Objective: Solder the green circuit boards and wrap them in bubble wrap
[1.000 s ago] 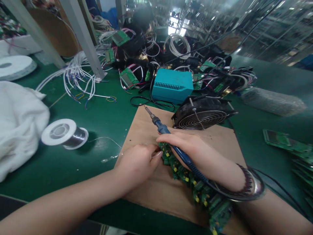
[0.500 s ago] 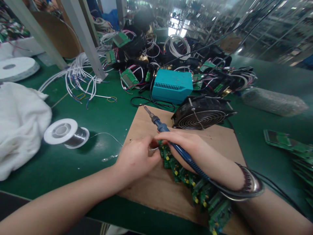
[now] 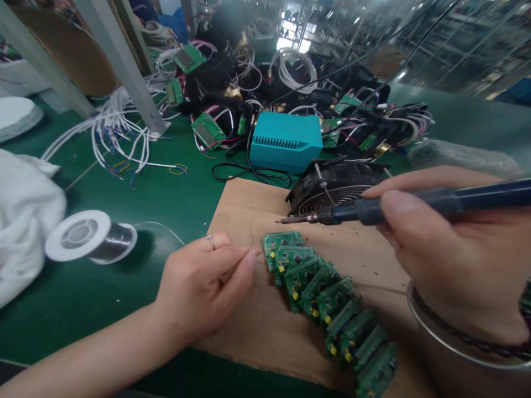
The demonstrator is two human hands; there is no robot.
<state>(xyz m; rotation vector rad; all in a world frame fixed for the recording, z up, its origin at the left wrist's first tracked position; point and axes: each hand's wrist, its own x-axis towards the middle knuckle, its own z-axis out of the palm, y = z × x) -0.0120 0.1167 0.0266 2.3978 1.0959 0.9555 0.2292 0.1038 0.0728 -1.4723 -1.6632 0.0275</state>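
Note:
My left hand (image 3: 207, 279) pinches a thin solder wire (image 3: 251, 232) between thumb and forefinger, its free end sticking up past the fingertips. The wire trails back to a white spool of solder (image 3: 114, 243) on the left. In my right hand (image 3: 452, 249) is a blue soldering iron (image 3: 369, 211), held almost level with its tip pointing left. That tip hovers above the nearest end of a row of overlapping green circuit boards (image 3: 298, 273). The boards lie on a brown cardboard sheet (image 3: 244, 204), just right of my left fingertips.
A black fan (image 3: 332, 188) stands on the cardboard's back edge, before a teal box (image 3: 286, 141). Behind are heaped wired assemblies and a white cable coil (image 3: 294, 72). White cloth (image 3: 29, 215) lies left; a metal post (image 3: 124, 66) rises at back left. Bubble wrap (image 3: 460, 157) lies right.
My right hand has moved right, away from the boards, and turned the iron from pointing up and away to pointing left. My left hand has drawn back slightly left, uncovering the boards.

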